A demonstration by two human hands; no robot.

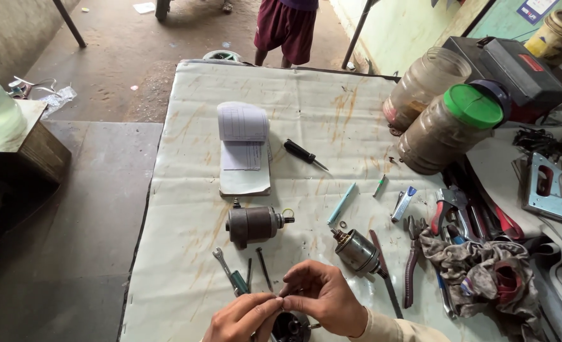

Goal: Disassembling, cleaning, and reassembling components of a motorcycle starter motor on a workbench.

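Observation:
My left hand [242, 318] and my right hand [322, 296] meet at the bottom edge of the head view, fingertips pinched together over a small dark round part [292, 326] that sits partly hidden beneath them. Whatever tiny piece the fingertips pinch is too small to make out. Just beyond the hands lie a dark cylindrical motor body [253, 224] and a shiny grey armature [357, 251] on the stained white table cover [186, 158].
A small wrench [225, 263], a green-handled tool and two long bolts lie left of my hands. Pliers, a dirty rag [477, 269], a screwdriver [303, 154], a notepad [244, 149] and plastic jars [449, 123] fill the right and middle. A person stands at the table's far end.

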